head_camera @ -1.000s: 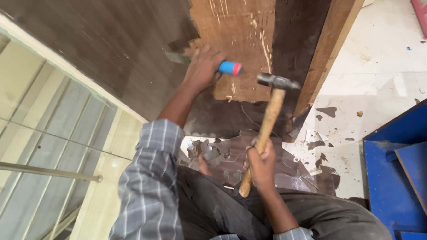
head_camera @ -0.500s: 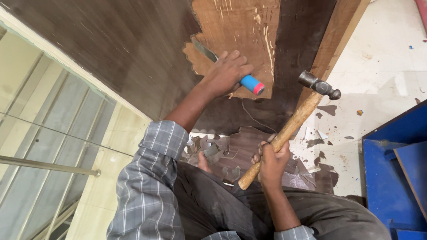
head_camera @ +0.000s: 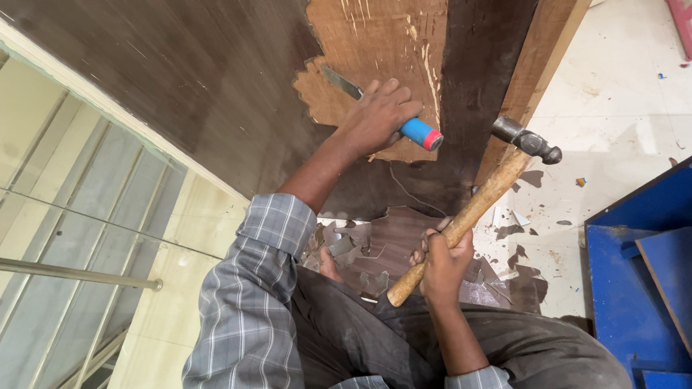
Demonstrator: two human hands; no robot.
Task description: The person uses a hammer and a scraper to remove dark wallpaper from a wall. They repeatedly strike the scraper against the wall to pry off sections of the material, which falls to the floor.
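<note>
We look down at a big dark brown board (head_camera: 201, 76) standing in front of us. A wide patch of bare light wood (head_camera: 378, 37) shows where the dark skin is already off, but most of the board keeps its skin, so we think a lot is left to peel. Broken brown pieces (head_camera: 387, 251) lie on the white floor (head_camera: 630, 104) by our knees. A blue box (head_camera: 661, 282) stands close on the right and a glass rail (head_camera: 60, 230) on the left, so side room is tight. Our right hand (head_camera: 445, 262) is wrapped tight around the hammer (head_camera: 471, 208), its head pulled away from the board. Our left hand (head_camera: 378, 117) grips the chisel (head_camera: 417, 131), whose blade sits at the torn edge
</note>
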